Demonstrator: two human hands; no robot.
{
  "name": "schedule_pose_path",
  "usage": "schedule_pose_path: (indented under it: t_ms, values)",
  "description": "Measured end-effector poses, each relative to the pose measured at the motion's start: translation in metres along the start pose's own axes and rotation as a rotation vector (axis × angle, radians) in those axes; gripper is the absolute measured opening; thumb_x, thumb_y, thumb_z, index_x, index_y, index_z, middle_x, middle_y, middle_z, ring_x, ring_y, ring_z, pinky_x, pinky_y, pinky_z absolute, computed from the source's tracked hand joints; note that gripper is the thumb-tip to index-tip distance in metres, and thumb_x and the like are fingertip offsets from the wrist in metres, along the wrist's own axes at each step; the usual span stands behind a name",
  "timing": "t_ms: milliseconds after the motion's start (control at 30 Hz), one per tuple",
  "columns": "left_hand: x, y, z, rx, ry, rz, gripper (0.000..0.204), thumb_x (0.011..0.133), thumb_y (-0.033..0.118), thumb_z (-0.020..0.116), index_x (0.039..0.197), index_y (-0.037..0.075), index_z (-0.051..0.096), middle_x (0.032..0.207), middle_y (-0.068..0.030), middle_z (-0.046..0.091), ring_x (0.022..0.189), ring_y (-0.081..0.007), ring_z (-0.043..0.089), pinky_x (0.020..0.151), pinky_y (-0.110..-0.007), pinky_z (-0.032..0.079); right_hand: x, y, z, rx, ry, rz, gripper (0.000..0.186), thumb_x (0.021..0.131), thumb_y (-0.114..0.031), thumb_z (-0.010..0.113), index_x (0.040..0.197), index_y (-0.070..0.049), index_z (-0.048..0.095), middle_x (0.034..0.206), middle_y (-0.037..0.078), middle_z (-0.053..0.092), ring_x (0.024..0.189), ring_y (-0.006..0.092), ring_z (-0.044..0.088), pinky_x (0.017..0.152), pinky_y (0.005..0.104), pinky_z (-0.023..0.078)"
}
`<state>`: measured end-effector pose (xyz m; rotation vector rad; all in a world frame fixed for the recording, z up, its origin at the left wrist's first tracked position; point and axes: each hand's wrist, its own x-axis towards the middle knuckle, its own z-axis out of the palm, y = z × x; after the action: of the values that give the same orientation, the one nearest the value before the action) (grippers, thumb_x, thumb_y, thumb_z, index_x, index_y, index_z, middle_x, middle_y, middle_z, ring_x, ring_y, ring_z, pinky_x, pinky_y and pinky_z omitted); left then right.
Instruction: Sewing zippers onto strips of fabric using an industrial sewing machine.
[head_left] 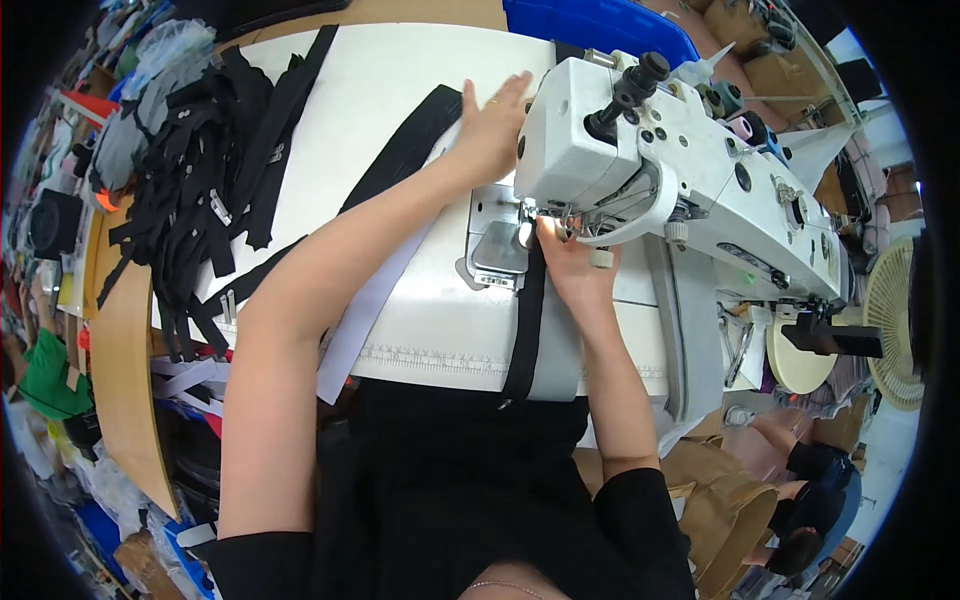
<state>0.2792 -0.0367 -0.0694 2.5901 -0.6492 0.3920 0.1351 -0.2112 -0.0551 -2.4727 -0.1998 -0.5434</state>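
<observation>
My left hand [492, 130] reaches to the far side of the white sewing machine [590, 140], left of its head, with thumb and fingers spread over the white table [400, 300]. My right hand [575, 265] is at the presser foot, on a grey strip [558, 355] with a black zipper tape [522, 350] alongside; its fingers are partly hidden by the machine. A black strip [390, 150] and a pale lilac strip [355, 325] lie under and beside my left forearm.
Black zipper tapes [220, 140] are heaped at the left. A blue bin [590, 25] is behind, thread cones [740, 125] at the back right, a fan [890, 320] at the far right. Two other people [815, 500] [50, 370] are at the edges.
</observation>
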Motion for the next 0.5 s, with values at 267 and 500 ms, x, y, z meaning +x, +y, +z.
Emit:
schedule_pose_path:
  t_ms: [267,500]
  values:
    - [-0.107,0.003,-0.103,-0.245,0.310,-0.166,0.034,0.092,0.009,0.068,0.125,0.011,0.069,0.139,-0.0167,0.060,0.129,-0.0327,0.056,0.113,-0.052,0.037,-0.003,0.005,0.013,0.005,0.050,-0.096,0.025,0.084,-0.028,0.080,0.097,-0.008,0.072,0.086,0.005,0.073,0.080,0.0280,0.071,0.082,0.0429,0.055]
    - [-0.174,0.022,-0.154,-0.143,0.001,-0.344,0.032,0.084,0.022,0.083,0.108,0.003,0.071,0.104,-0.0106,0.065,0.101,-0.0283,0.060,0.092,-0.040,0.044,-0.009,0.024,0.005,-0.323,-0.295,-0.101,0.040,0.097,-0.041,0.068,0.130,-0.019,0.062,0.113,0.007,0.070,0.110,0.0254,0.065,0.104,0.0591,0.044]
